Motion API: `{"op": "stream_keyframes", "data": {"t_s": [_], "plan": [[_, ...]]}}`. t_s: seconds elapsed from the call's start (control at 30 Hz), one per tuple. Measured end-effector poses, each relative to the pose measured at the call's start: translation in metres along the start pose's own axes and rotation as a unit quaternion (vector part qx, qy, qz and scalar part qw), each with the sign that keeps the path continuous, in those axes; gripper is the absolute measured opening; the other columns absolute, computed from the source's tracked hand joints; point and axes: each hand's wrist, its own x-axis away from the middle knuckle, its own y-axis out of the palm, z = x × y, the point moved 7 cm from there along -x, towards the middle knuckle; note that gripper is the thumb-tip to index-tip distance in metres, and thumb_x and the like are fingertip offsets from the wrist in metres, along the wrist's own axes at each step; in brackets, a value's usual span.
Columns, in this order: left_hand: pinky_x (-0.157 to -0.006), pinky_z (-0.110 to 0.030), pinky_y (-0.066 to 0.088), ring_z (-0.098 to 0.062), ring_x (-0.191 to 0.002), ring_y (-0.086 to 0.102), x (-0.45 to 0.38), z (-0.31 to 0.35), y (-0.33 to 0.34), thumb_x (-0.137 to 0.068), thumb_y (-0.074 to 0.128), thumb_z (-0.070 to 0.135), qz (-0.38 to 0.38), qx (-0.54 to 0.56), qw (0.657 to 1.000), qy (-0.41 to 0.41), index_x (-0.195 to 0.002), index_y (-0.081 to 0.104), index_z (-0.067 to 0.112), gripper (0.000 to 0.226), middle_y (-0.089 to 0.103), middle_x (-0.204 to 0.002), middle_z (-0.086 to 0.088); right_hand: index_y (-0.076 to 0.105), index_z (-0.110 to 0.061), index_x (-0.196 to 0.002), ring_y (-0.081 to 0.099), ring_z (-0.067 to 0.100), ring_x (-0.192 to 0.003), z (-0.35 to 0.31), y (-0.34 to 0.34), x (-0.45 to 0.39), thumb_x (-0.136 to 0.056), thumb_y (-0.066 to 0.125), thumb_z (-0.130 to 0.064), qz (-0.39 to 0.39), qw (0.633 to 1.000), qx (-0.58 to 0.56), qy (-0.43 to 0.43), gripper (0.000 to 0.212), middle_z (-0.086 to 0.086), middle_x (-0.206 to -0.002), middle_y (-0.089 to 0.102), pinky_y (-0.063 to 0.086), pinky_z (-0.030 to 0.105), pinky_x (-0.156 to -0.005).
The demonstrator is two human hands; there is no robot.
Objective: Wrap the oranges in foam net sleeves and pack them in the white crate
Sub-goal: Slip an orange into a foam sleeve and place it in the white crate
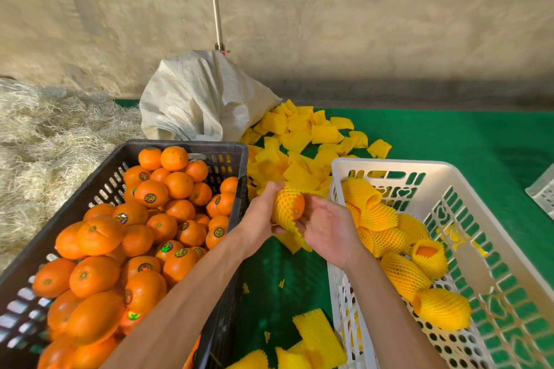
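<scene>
An orange (296, 204) sits partly inside a yellow foam net sleeve (284, 209), held between both hands above the green mat. My left hand (260, 218) grips the sleeve from the left. On the right, my right hand (328, 228) cups the sleeve's loose end and the orange's bare side. The white crate (491, 207) stands at the right and holds several sleeved oranges (401, 271). A black crate (230, 159) at the left is heaped with bare oranges (120, 243).
Loose yellow foam sleeves (302, 141) lie piled on the green mat (449, 141) behind the hands, and a few more lie at the bottom centre (317, 335). A white woven sack (198, 102) stands behind the black crate. Straw (45, 135) covers the floor at the left. Another white crate corner (542, 189) shows at the right edge.
</scene>
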Motion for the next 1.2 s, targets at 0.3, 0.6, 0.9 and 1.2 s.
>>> {"op": "stream_keyframes", "data": {"t_s": [0.3, 0.6, 0.9, 1.2], "plan": [[-0.067, -0.033, 0.040, -0.021, -0.087, 0.061, -0.003, -0.008, -0.018, -0.098, 0.050, 0.065, 0.079, 0.100, 0.990, -0.057, -0.120, 0.064, 0.021, 0.050, 0.072, -0.104, -0.004, 0.074, -0.038, -0.109, 0.068, 0.000, -0.109, -0.033, -0.001, 0.026, -0.096, 0.071, -0.035, 0.186, 0.807, 0.433, -0.356, 0.014, -0.020, -0.111, 0.074, 0.060, 0.038, -0.093], [-0.099, -0.049, 0.053, -0.024, -0.125, 0.060, -0.005, -0.009, -0.023, -0.063, 0.064, 0.093, 0.064, -0.072, 0.995, -0.030, -0.148, 0.050, 0.025, 0.110, 0.058, -0.144, 0.001, 0.021, -0.055, -0.154, 0.035, -0.007, -0.140, -0.007, 0.004, 0.010, -0.082, 0.077, -0.054, 0.056, 0.774, 0.582, -0.243, 0.091, -0.026, -0.155, 0.033, 0.039, 0.019, -0.105], [-0.092, -0.041, 0.061, -0.018, -0.112, 0.067, 0.014, 0.032, -0.013, -0.099, 0.062, 0.036, 0.067, -0.056, 0.962, 0.258, -0.119, 0.067, 0.010, 0.033, 0.066, -0.125, -0.004, 0.044, -0.021, -0.139, 0.049, 0.025, -0.122, -0.081, -0.049, 0.058, -0.077, 0.076, -0.051, 0.433, 0.619, 0.545, -0.364, 0.077, 0.004, -0.132, 0.048, 0.044, 0.040, -0.098], [-0.094, -0.036, 0.056, -0.019, -0.107, 0.067, 0.009, 0.049, -0.100, -0.104, 0.057, 0.017, 0.287, -0.175, 0.906, 0.259, -0.119, 0.066, 0.010, 0.020, 0.069, -0.110, 0.000, 0.051, -0.002, -0.142, 0.041, 0.037, -0.141, -0.075, -0.071, 0.050, -0.094, 0.070, -0.035, 0.444, 0.609, 0.605, -0.256, 0.062, 0.020, -0.146, 0.052, 0.027, 0.049, -0.119]]}}
